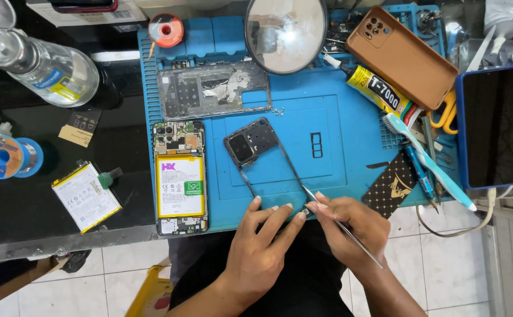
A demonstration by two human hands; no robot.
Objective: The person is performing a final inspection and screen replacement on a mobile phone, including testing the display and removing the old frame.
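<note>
Phone frame [266, 154] lies on blue mat [350, 117], lower centre of the picture, long axis diagonal, camera end toward upper left. Looks thin, light, bendy, likely fragile; best held by the side rails. Left hand [262, 246] fingers pinch its lower end. Right hand [350, 226] fingers closed on tweezers [341, 226], tips at that corner.

Two bare hands, left hand [260, 249] and right hand [350, 230], no gloves, no rings, no watch or wristband in view. Forearms bare up to the frame edge, no sleeves showing. Fingernails short and plain. Dark, near-black clothing covers the lap and torso beneath the arms; no print or pattern visible on it.
</note>
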